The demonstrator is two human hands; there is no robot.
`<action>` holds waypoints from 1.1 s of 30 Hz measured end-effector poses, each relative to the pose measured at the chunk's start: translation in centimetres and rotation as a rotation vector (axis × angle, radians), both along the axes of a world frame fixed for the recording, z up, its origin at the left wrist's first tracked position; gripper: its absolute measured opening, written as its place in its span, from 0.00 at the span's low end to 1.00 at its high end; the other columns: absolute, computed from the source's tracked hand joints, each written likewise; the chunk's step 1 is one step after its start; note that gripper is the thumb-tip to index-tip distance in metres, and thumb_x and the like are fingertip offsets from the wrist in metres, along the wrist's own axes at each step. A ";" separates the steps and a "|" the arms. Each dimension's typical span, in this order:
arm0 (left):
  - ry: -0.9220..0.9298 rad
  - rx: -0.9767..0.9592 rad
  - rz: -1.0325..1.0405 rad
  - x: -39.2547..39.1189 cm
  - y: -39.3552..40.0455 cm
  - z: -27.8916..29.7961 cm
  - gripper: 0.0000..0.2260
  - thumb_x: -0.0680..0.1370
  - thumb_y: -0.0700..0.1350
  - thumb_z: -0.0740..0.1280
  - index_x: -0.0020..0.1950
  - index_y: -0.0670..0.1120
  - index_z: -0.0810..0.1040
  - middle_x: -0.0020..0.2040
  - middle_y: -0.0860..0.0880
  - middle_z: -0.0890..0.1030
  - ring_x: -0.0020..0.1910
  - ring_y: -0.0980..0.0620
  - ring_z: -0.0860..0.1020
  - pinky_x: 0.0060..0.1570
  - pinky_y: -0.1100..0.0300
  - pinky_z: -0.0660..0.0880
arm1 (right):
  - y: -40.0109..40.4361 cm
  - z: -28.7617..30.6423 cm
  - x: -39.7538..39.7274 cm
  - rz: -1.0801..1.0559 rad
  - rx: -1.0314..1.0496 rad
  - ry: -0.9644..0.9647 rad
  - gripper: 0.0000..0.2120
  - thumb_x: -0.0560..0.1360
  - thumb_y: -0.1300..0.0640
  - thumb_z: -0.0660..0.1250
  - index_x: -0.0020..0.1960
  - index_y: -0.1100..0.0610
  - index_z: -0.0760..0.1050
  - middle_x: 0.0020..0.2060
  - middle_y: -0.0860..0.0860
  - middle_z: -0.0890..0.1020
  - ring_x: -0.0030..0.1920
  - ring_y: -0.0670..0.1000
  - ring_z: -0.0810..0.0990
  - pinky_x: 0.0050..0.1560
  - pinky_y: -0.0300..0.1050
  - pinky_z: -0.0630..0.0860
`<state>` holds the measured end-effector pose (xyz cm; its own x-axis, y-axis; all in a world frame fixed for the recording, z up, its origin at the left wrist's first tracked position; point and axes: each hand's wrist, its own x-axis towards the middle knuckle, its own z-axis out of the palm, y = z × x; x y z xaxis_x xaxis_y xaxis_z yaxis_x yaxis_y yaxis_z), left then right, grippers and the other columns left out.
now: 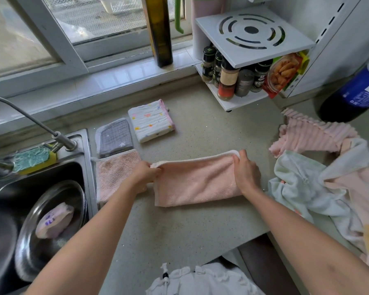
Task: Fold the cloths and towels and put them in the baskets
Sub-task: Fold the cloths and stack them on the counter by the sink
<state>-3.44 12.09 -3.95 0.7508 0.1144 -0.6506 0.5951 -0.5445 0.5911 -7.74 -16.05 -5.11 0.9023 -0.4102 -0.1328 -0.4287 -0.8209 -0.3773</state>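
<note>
Pink towel [197,182] lay on the counter [192,228] directly ahead of the person, already doubled into a band (long axis running left to right), spanning the gap between the hands. Left hand [144,176] pinched its far left corner and right hand [244,170] gripped its far right corner, each equally near its own end. Judging by that lie, the next fold probably carries one end across to the other; no basket showed in view.

Peach-pink towel [197,184], grey starred cloth [115,138], white cloth [150,121] with seemingly coloured hearts.
</note>
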 end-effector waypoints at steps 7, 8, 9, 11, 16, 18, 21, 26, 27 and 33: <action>-0.427 0.264 0.042 -1.6 -4.1 1.0 0.18 0.82 0.53 0.57 0.54 0.38 0.73 0.50 0.36 0.79 0.49 0.38 0.77 0.42 0.52 0.67 | -1.2 0.8 -0.6 0.050 -0.132 0.023 0.14 0.83 0.51 0.49 0.56 0.61 0.65 0.41 0.62 0.81 0.36 0.59 0.76 0.34 0.48 0.68; -0.464 0.344 -0.067 -1.8 -4.6 0.9 0.17 0.83 0.53 0.54 0.57 0.39 0.69 0.52 0.35 0.79 0.50 0.37 0.77 0.42 0.51 0.66 | -1.3 0.8 -0.7 0.069 -0.170 0.029 0.14 0.83 0.50 0.49 0.57 0.60 0.64 0.41 0.63 0.81 0.38 0.60 0.78 0.35 0.48 0.68; -0.492 0.404 -0.163 -1.9 -4.8 0.8 0.16 0.83 0.53 0.53 0.57 0.40 0.67 0.52 0.34 0.79 0.49 0.35 0.77 0.41 0.50 0.65 | -1.4 0.8 -0.8 0.080 -0.199 0.036 0.14 0.83 0.50 0.48 0.58 0.60 0.64 0.42 0.63 0.81 0.39 0.61 0.79 0.36 0.49 0.68; -0.514 0.467 -0.265 -2.0 -4.8 0.5 0.15 0.83 0.53 0.51 0.55 0.41 0.64 0.51 0.33 0.79 0.47 0.34 0.78 0.39 0.50 0.64 | -1.8 0.8 -0.9 0.085 -0.212 0.053 0.15 0.83 0.50 0.48 0.59 0.60 0.63 0.43 0.63 0.81 0.42 0.62 0.80 0.36 0.49 0.68; -0.514 0.529 -0.260 -2.1 -4.7 0.3 0.14 0.84 0.51 0.50 0.55 0.40 0.63 0.51 0.31 0.79 0.46 0.34 0.78 0.38 0.50 0.63 | -2.2 0.7 -0.2 0.092 -0.177 0.059 0.12 0.84 0.52 0.47 0.59 0.59 0.62 0.43 0.62 0.81 0.40 0.61 0.79 0.35 0.51 0.69; -0.509 0.533 -0.247 -1.9 -4.9 0.0 0.13 0.84 0.51 0.50 0.54 0.40 0.62 0.50 0.31 0.79 0.46 0.34 0.78 0.38 0.50 0.63 | -2.5 0.5 0.2 0.077 -0.165 0.066 0.11 0.84 0.53 0.48 0.59 0.59 0.62 0.43 0.62 0.80 0.38 0.59 0.76 0.35 0.50 0.68; -0.474 0.523 -0.243 -1.5 -5.2 -0.8 0.13 0.83 0.52 0.50 0.53 0.42 0.61 0.51 0.31 0.79 0.47 0.34 0.78 0.39 0.49 0.66 | -3.0 -0.2 0.4 0.040 -0.139 0.082 0.12 0.83 0.52 0.48 0.58 0.59 0.62 0.43 0.62 0.80 0.37 0.58 0.74 0.35 0.50 0.69; -0.346 0.571 -0.250 -0.9 -5.7 -1.2 0.16 0.83 0.54 0.52 0.59 0.41 0.63 0.56 0.35 0.77 0.53 0.35 0.77 0.43 0.48 0.68 | -3.4 -1.4 0.7 0.086 -0.165 0.073 0.13 0.82 0.51 0.51 0.58 0.60 0.63 0.47 0.62 0.79 0.40 0.59 0.74 0.37 0.50 0.68; -0.371 0.576 -0.217 -0.8 -5.6 -1.3 0.18 0.82 0.53 0.53 0.63 0.40 0.64 0.60 0.35 0.74 0.56 0.35 0.75 0.48 0.46 0.69 | -3.5 -1.6 0.8 0.085 -0.202 0.023 0.14 0.82 0.51 0.53 0.59 0.61 0.64 0.51 0.62 0.78 0.45 0.60 0.75 0.41 0.51 0.69; -0.780 0.557 -0.559 -2.0 -7.0 -3.9 0.24 0.80 0.48 0.54 0.74 0.40 0.63 0.75 0.40 0.62 0.74 0.41 0.60 0.71 0.49 0.55 | 1.9 -3.7 0.5 0.434 -0.096 -0.219 0.23 0.79 0.56 0.53 0.70 0.64 0.67 0.70 0.61 0.69 0.71 0.60 0.67 0.70 0.52 0.57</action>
